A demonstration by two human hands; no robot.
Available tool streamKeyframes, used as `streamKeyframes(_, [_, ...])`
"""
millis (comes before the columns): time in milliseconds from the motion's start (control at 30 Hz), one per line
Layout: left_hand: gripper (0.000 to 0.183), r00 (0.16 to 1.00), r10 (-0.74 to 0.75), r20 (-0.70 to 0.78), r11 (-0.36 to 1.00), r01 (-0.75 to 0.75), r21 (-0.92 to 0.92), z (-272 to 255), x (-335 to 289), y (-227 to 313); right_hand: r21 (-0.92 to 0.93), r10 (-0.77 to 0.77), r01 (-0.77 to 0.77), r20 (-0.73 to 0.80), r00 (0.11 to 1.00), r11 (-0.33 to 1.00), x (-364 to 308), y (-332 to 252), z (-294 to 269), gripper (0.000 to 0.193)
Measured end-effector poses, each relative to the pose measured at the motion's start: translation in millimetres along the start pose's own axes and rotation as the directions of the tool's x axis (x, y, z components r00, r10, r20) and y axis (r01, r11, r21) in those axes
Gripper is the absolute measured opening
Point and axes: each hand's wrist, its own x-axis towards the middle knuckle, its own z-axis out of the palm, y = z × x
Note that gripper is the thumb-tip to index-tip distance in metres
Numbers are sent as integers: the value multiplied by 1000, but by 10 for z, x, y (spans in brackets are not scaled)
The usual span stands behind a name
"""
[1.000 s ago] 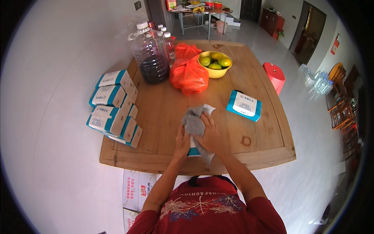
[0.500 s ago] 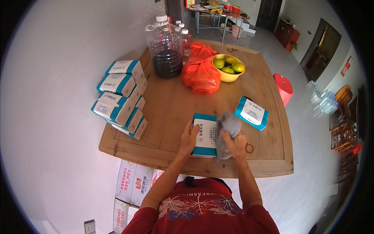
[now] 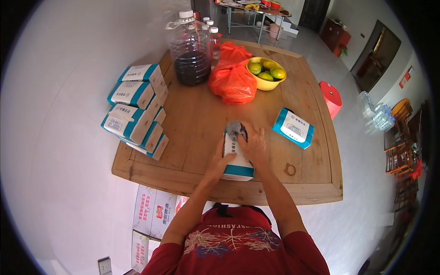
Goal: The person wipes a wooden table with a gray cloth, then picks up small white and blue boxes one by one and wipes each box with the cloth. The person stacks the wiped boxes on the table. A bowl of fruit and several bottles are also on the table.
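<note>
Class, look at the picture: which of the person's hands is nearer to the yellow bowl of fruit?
Right. The right hand lies on the box's far end with the grey cloth, toward the bowl; the left hand holds the box's near left side.

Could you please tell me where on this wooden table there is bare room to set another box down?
Bare wood lies between the stacked boxes and the left hand, and along the near right edge of the table below the lone box. The far end is crowded: jug, red bag, fruit bowl.
</note>
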Motion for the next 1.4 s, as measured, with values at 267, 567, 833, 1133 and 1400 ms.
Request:
streamKeyframes(267, [98, 994, 42, 100, 993, -31, -112, -64, -160, -11, 172, -476, 447, 209, 854, 878, -147, -185, -225, 30])
streamKeyframes(567, [114, 982, 176, 70, 980, -182, 81, -87, -53, -331, -117, -316, 332, 134, 939, 936, 71, -342, 46, 29])
streamKeyframes(833, [114, 997, 43, -61, 998, -46, -47, 14, -157, -94, -93, -122, 117, -44, 992, 989, 401, -140, 373, 30])
streamKeyframes(1133, [92, 991, 69, -115, 995, -76, -58, 58, -146, -245, 190, -63, 72, -55, 997, 979, -422, 18, -168, 29])
streamKeyframes(1400, [82, 994, 87, -59, 992, -92, -85, 42, -161, -269, 535, -131, -3, 212, 969, 845, -1295, 31, -714, 33])
